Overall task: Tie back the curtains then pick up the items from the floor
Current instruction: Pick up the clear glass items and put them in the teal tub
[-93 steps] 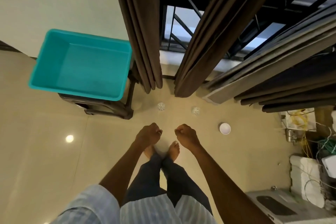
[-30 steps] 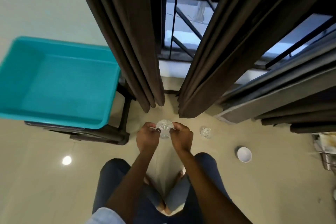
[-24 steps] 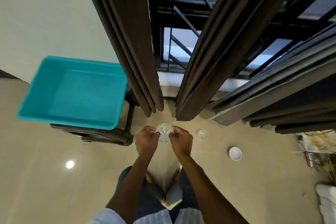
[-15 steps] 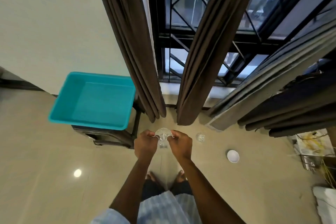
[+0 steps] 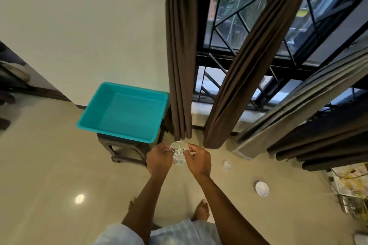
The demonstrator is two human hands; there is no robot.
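Note:
A clear cut-glass tumbler (image 5: 179,154) is held upright in front of me, gripped from both sides by my left hand (image 5: 159,160) and my right hand (image 5: 199,160). A second clear glass (image 5: 226,164) stands on the floor to the right of my hands. Farther right on the floor lies a small white bowl (image 5: 262,188). Two brown curtain panels, the left one (image 5: 179,65) and the right one (image 5: 245,69), hang gathered in front of the barred window.
A teal plastic tub (image 5: 123,111) sits empty on a dark stool (image 5: 123,151) left of the curtains. More dark curtains (image 5: 322,135) hang at the right. Papers and wires (image 5: 352,187) clutter the right edge. The floor is beige tile.
I crouched, took the glass off the floor with both hands, and rose. The view now sits higher and the glass is lifted to the level of the tub's front rim.

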